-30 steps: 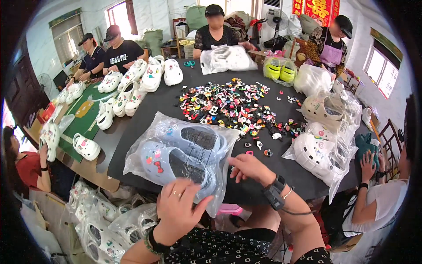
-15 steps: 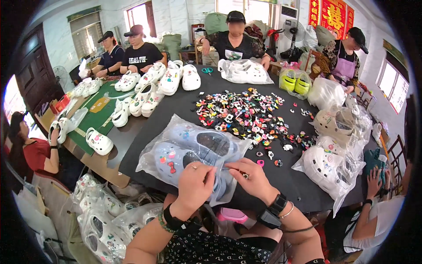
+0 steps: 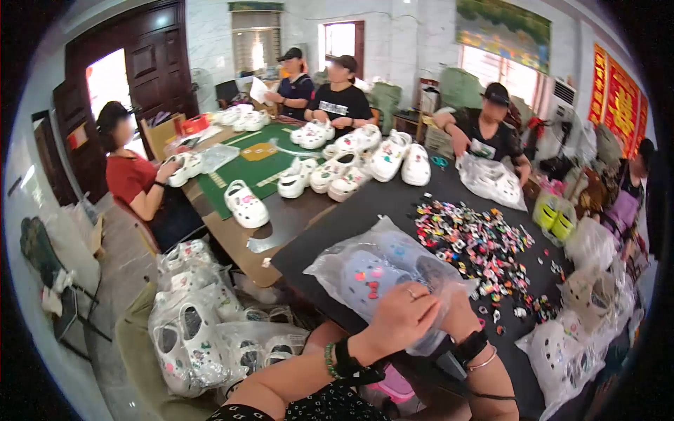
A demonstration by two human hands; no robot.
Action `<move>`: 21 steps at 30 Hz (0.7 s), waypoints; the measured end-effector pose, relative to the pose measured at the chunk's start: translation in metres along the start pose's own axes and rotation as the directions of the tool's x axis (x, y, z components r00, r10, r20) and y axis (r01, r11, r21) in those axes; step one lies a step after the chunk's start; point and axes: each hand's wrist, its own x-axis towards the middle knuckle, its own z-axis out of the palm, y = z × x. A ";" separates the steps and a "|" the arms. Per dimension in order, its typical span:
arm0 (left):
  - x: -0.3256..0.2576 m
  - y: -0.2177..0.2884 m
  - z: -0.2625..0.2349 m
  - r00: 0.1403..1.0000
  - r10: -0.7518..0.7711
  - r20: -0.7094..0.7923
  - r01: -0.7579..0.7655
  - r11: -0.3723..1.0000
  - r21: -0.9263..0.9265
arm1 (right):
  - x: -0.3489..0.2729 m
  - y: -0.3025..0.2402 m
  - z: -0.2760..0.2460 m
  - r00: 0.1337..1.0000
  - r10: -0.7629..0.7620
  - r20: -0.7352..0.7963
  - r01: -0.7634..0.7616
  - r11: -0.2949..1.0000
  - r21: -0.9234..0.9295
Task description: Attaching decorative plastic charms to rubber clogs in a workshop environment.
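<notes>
Gripping the clear plastic bag of pale blue clogs at its near end, left hand pinches on top, right hand clutches beside, bag's length running away across the black table.

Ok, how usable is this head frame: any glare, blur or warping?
Head view: strong fisheye bending at the rim with black corners; the bright windows blow out; the clear plastic bag of pale blue clogs shows sheen; left hand and right hand on it are slightly soft.
</notes>
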 end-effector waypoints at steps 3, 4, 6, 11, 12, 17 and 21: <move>-0.005 0.000 -0.009 0.999 -0.021 0.037 0.019 0.999 0.034 | 0.008 0.010 0.011 1.000 0.004 -0.010 -0.002 0.993 0.114; -0.005 0.000 -0.010 0.998 -0.007 0.062 0.005 0.999 0.034 | 0.010 0.025 0.016 1.000 -0.012 -0.015 0.014 0.994 0.110; -0.009 -0.003 -0.009 0.994 -0.014 0.112 0.010 0.999 0.042 | 0.014 0.054 0.028 0.987 -0.155 0.047 0.146 0.977 0.157; -0.009 -0.038 -0.068 0.996 -0.071 -0.057 0.084 0.956 0.282 | 0.017 -0.025 -0.040 0.976 0.128 0.178 -0.117 0.991 -0.071; -0.007 -0.050 -0.083 0.989 -0.081 -0.122 0.119 0.932 0.342 | 0.013 -0.029 -0.051 0.962 0.156 0.225 -0.127 0.982 -0.139; -0.029 -0.128 -0.124 0.672 -0.730 -0.121 0.719 0.683 -0.126 | -0.004 -0.056 -0.102 0.970 -0.231 0.071 0.241 0.939 -0.245; -0.012 -0.086 -0.121 0.431 -0.671 0.603 0.819 0.010 -0.574 | -0.026 -0.064 -0.115 0.963 -0.248 0.102 0.266 0.931 -0.251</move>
